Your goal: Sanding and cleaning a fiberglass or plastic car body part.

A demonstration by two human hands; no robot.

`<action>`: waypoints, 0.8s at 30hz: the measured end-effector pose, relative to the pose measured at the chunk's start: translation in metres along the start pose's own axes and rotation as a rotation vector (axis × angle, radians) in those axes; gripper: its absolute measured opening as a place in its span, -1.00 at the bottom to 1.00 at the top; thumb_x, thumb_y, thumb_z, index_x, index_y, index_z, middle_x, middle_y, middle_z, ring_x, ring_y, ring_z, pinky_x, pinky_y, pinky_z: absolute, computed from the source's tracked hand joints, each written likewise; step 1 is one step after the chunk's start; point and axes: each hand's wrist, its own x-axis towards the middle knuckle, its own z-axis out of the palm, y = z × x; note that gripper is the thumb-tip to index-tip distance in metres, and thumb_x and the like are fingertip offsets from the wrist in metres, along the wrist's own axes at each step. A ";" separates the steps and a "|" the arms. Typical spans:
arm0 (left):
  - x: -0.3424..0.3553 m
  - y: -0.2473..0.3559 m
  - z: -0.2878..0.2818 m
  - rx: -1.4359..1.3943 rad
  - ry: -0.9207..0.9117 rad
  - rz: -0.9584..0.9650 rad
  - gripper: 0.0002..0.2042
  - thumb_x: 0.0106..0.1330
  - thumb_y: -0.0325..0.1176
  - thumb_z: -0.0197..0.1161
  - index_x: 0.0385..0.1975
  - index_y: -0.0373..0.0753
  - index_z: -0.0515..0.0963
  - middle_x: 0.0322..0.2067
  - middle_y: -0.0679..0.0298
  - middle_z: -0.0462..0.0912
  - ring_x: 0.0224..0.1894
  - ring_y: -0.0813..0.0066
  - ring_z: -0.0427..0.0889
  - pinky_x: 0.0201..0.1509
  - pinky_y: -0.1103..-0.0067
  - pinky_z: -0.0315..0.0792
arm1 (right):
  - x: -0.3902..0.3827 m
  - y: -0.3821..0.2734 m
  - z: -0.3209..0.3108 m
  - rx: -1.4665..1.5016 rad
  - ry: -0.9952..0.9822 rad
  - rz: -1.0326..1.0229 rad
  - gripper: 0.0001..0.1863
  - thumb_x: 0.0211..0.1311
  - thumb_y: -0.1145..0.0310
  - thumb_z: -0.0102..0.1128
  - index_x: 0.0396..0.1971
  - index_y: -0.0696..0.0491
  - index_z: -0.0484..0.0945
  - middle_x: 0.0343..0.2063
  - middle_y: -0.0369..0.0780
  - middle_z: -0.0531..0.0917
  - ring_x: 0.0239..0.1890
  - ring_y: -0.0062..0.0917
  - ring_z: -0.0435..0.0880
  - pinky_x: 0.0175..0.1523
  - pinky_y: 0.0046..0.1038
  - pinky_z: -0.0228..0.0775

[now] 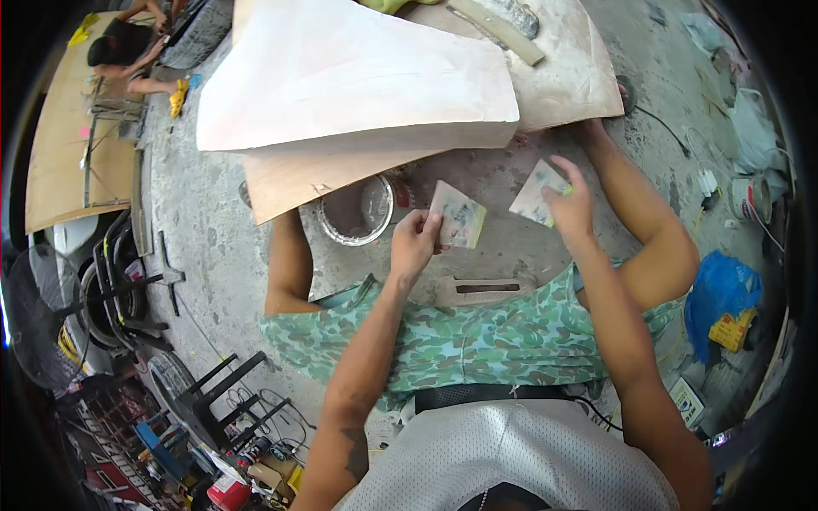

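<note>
My left hand (415, 245) is closed on a flat, square putty spreader (457, 215), its thumb lying on the face. That spreader is pale, with dark grey smears and a yellow-green edge. A little to the right, my right hand (571, 204) pinches a second putty spreader (532, 192), pale and smeared too. The two spreaders are apart, their faces up. Just left of my left hand stands an open round can (388, 223) with whitish smears on its rim. Beyond both hands lies a large, curved white-coated piece (358, 81) on a thin wooden board (298, 183).
A long wooden block (503, 34) lies on the white-dusted surface at the top. A slotted wooden piece (486, 290) is between my legs. To the right are a blue plastic bag (724, 298) and a cord. Another person crouches by a tire (198, 34) at far left.
</note>
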 end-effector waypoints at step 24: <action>0.020 0.004 0.001 0.375 0.084 0.223 -0.68 0.53 -0.16 0.04 -0.17 -0.33 0.58 -0.54 0.19 0.64 -0.51 0.35 0.66 -0.36 0.37 0.52 | -0.031 -0.022 0.032 -0.019 -0.440 0.123 -0.70 0.33 0.30 0.26 -0.45 0.25 0.56 -0.50 -0.20 0.52 -0.42 -0.50 0.49 -0.26 -0.41 0.35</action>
